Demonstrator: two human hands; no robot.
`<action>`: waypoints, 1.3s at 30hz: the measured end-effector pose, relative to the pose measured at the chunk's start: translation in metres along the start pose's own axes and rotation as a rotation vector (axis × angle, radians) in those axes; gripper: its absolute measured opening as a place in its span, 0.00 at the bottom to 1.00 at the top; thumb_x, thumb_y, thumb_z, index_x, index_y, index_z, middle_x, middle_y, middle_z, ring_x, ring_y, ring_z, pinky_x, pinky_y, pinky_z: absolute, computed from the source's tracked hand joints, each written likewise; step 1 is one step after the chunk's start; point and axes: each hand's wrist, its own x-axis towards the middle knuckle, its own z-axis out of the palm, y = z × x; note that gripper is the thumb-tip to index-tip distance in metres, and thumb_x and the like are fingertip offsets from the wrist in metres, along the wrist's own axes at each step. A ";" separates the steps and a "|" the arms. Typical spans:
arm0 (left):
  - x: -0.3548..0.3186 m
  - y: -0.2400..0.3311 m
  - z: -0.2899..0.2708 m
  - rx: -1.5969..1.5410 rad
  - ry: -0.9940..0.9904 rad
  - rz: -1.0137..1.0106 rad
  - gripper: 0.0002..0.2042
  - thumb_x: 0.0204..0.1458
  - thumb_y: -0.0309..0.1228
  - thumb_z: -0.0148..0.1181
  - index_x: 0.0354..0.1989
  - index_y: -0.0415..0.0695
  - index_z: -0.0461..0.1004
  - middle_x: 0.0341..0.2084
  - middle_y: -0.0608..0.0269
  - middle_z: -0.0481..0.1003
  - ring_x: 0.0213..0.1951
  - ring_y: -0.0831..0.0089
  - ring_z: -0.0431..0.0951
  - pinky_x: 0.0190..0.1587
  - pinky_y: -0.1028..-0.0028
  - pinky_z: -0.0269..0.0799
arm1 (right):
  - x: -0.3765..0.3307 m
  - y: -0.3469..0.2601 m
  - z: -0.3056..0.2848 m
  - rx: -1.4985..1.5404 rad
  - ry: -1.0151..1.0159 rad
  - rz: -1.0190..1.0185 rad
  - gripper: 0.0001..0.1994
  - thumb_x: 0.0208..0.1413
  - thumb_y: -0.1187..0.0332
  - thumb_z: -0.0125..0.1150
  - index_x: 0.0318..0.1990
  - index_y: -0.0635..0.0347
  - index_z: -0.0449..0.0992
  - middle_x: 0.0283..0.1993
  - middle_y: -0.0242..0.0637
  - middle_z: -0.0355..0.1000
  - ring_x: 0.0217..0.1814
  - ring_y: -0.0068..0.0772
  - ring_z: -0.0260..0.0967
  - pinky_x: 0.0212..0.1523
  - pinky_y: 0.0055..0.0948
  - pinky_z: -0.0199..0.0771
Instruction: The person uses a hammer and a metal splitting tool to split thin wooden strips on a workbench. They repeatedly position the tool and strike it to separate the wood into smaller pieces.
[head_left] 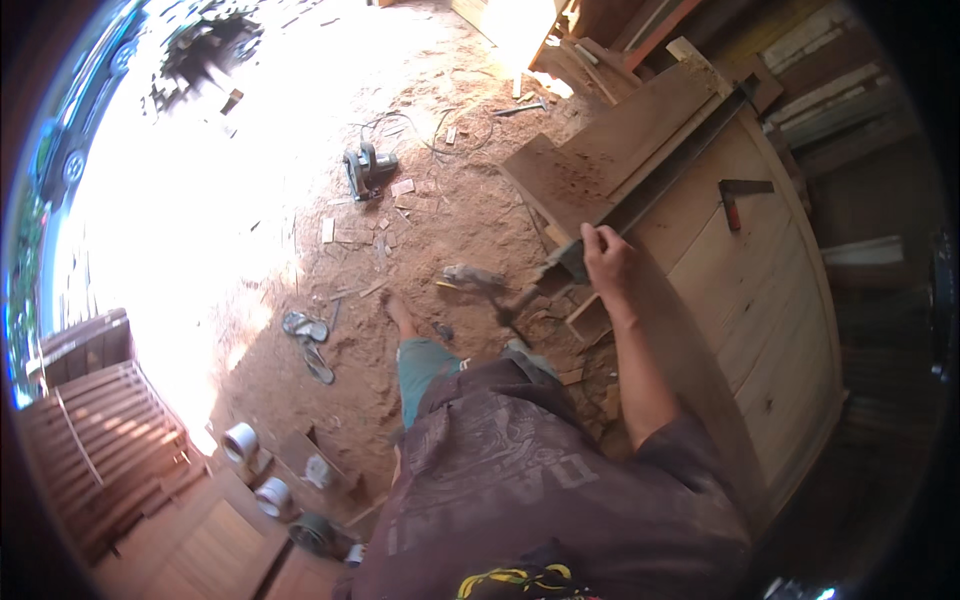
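Observation:
My right hand (610, 262) is closed, fingers curled, at the near end of a long dark metal bar clamp (655, 185). The bar lies diagonally across a wooden panel door (740, 300) and brown boards (565, 180) littered with shavings. The exact grip is partly hidden by the hand itself. On the door, beyond the hand, rests a small try square (735, 207) with a dark blade and a reddish handle. My left hand does not show.
A circular saw (367, 170) sits on the sawdust-covered ground among wood offcuts, its cord trailing. Flip-flops (308, 345) lie left of my bare foot. A slatted wooden piece (100, 440) and white rolls (241, 441) are at lower left. Stacked timber (840, 110) stands at right.

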 end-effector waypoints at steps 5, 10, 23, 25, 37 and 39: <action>0.100 0.090 -0.110 -0.485 -0.046 -0.423 0.08 0.60 0.36 0.57 0.36 0.48 0.79 0.30 0.61 0.80 0.33 0.69 0.78 0.36 0.67 0.72 | -0.007 -0.008 0.024 -0.047 0.127 0.069 0.21 0.69 0.52 0.50 0.37 0.64 0.75 0.32 0.54 0.74 0.37 0.61 0.74 0.36 0.47 0.72; 0.196 0.211 -0.242 -0.791 -0.029 -0.054 0.10 0.62 0.38 0.56 0.45 0.47 0.75 0.36 0.64 0.79 0.38 0.68 0.79 0.42 0.66 0.72 | -0.001 -0.018 0.036 -0.181 0.114 0.259 0.20 0.71 0.54 0.46 0.38 0.65 0.73 0.34 0.58 0.73 0.39 0.62 0.73 0.38 0.49 0.70; 0.364 0.255 -0.241 0.522 -0.449 0.635 0.13 0.62 0.38 0.54 0.50 0.46 0.75 0.40 0.63 0.79 0.44 0.60 0.80 0.44 0.57 0.75 | -0.009 0.005 0.079 -0.473 0.347 0.560 0.19 0.69 0.53 0.47 0.44 0.58 0.77 0.36 0.54 0.74 0.47 0.59 0.69 0.50 0.52 0.71; 0.406 0.268 -0.225 1.000 -0.447 0.860 0.15 0.62 0.38 0.53 0.51 0.43 0.76 0.43 0.61 0.80 0.44 0.58 0.80 0.46 0.57 0.76 | -0.012 0.019 0.094 -0.224 0.479 0.605 0.18 0.69 0.54 0.49 0.44 0.61 0.77 0.36 0.52 0.75 0.47 0.54 0.70 0.49 0.50 0.70; 0.444 0.671 -0.077 0.083 -0.374 -0.066 0.19 0.62 0.37 0.57 0.59 0.42 0.70 0.53 0.55 0.76 0.54 0.60 0.77 0.52 0.59 0.74 | -0.051 0.002 0.100 0.119 0.510 0.995 0.23 0.71 0.53 0.49 0.56 0.67 0.74 0.45 0.48 0.74 0.49 0.40 0.72 0.54 0.37 0.71; 0.447 0.740 -0.025 0.031 -0.338 0.010 0.20 0.62 0.38 0.57 0.59 0.41 0.70 0.53 0.55 0.76 0.53 0.60 0.78 0.52 0.62 0.75 | -0.056 -0.003 0.100 -0.179 0.421 0.977 0.24 0.71 0.52 0.47 0.56 0.66 0.74 0.49 0.51 0.74 0.52 0.43 0.72 0.56 0.39 0.70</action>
